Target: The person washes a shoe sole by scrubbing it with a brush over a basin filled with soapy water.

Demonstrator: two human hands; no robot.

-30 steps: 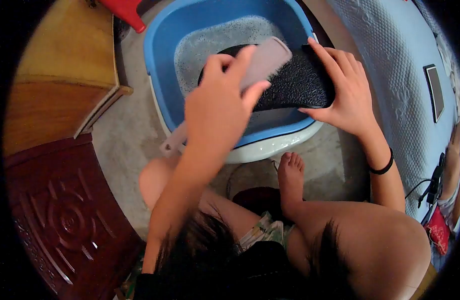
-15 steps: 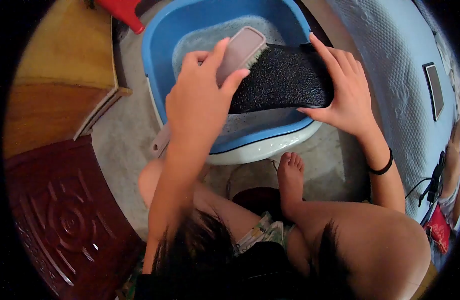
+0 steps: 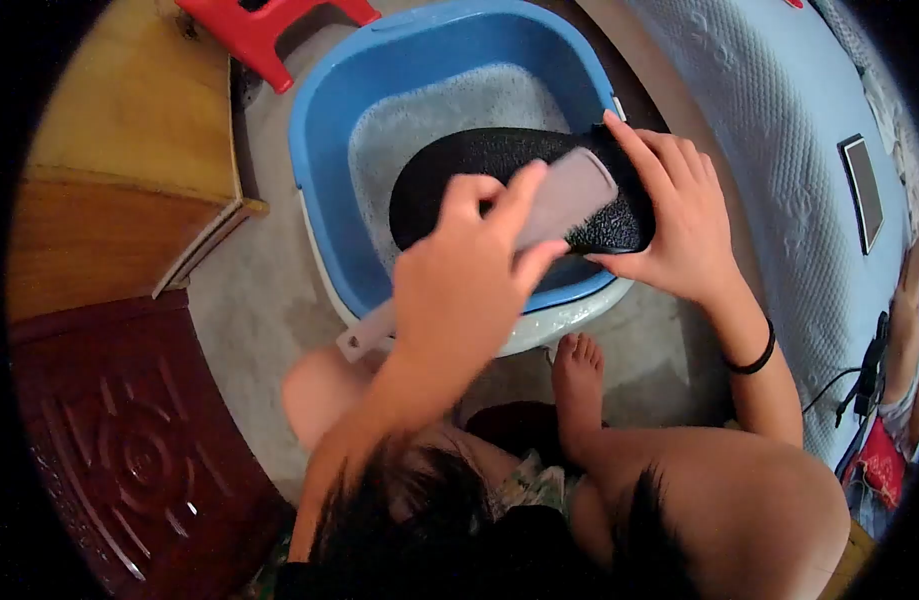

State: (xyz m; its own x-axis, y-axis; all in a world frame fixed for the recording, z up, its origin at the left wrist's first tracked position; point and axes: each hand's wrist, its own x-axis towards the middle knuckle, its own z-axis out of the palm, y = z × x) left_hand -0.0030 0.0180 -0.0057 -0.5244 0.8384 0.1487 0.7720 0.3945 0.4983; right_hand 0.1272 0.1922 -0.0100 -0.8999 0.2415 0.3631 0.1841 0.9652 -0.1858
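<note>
My left hand (image 3: 469, 270) is wrapped round a pale pinkish brush (image 3: 569, 195), its head lying bristles down on a black textured sole-shaped piece (image 3: 459, 165). The brush handle sticks out past my wrist at the lower left. My right hand (image 3: 679, 210) grips the right end of the black piece, with the thumb at the near edge and fingers at the far edge. The black piece is over a blue basin (image 3: 324, 160) that holds sudsy water (image 3: 489, 95). Bristles are mostly hidden beneath the brush head.
A red stool (image 3: 269, 35) stands beyond the basin at the upper left. Wooden furniture (image 3: 129, 110) is on the left. On the right, a light-blue quilted cover (image 3: 724, 90) bears a dark-framed flat object (image 3: 861, 190). My bare foot (image 3: 579, 380) is near the basin's front.
Since the last earlier frame, my left hand and the brush have moved right along the black piece. The view has shifted, showing more of the red stool. My right hand keeps its grip.
</note>
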